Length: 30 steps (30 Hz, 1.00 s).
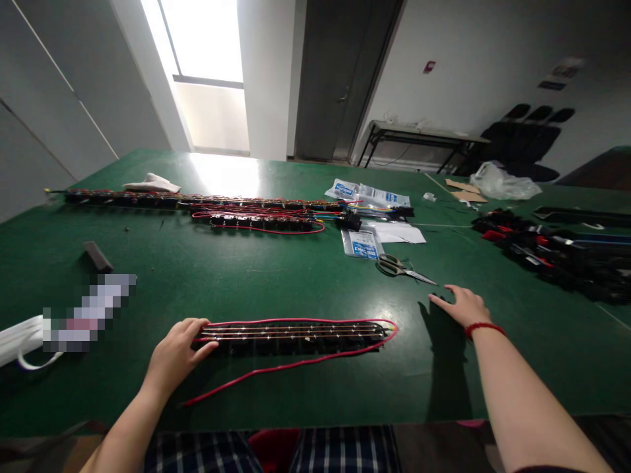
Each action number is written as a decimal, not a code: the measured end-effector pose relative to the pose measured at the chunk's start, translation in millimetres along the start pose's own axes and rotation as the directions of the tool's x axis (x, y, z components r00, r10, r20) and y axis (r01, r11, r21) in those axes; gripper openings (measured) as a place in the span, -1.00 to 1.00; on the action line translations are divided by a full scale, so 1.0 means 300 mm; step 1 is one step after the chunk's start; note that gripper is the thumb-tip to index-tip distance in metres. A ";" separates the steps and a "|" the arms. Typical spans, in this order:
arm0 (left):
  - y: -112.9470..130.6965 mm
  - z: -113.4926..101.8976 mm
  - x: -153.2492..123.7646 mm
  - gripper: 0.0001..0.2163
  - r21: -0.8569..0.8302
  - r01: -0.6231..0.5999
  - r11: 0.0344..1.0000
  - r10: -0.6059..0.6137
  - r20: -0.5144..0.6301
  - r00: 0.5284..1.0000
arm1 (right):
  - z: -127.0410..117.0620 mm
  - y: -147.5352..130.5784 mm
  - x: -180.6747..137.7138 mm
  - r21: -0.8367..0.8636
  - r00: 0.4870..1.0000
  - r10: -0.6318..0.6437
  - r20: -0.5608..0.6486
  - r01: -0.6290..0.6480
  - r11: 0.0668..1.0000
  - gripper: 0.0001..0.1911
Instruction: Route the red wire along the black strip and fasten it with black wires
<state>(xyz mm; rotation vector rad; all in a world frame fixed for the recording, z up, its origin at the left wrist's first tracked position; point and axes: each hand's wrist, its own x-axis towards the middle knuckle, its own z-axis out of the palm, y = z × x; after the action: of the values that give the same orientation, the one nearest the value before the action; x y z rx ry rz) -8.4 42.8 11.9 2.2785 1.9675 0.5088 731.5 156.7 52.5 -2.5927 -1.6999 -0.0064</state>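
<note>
A long black strip [296, 338] lies across the table in front of me, with copper-coloured wires and shiny solder points along its top. Around its right end loops a red wire [315, 360], whose loose end trails to the lower left. My left hand [183, 348] grips the strip's left end, thumb on the near side and fingers on the far side. My right hand [463, 307] is held over the table to the right, fingers apart and holding nothing. Just beyond it are scissors [401, 268], tips pointing towards that hand.
More wired black strips [207, 202] lie across the back of the green table [276, 282]. Beside them are plastic packets [365, 243]. A dark tangle of parts [542, 253] is at the right, below a clear plastic bag [503, 180]. A grey block [97, 257] sits left.
</note>
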 end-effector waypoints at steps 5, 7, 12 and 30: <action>-0.010 0.006 -0.005 -0.61 0.018 -0.008 1.000 0.008 -0.001 1.000 | 0.053 0.126 -0.058 0.019 0.998 0.011 0.059 -0.012 1.000 0.09; -0.010 0.006 -0.006 -0.61 0.028 -0.009 1.000 0.009 -0.003 1.000 | 0.086 0.101 -0.101 0.024 0.994 -0.007 0.107 0.005 1.000 -0.01; -0.008 0.004 -0.009 -0.60 0.054 -0.003 0.999 0.003 -0.011 1.000 | 0.160 -0.003 -0.235 -0.003 0.993 -0.117 0.011 0.117 0.993 -0.29; 0.003 -0.014 -0.002 -0.62 0.040 -0.011 0.999 0.010 0.017 1.000 | 0.199 -0.255 -0.287 0.202 0.838 -0.539 -0.090 0.545 0.814 -0.48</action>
<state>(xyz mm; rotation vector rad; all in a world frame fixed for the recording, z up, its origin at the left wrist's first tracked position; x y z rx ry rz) -8.8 41.4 16.0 2.3100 1.9771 0.4529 625.9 110.4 -7.1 -1.8649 -2.2212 0.1190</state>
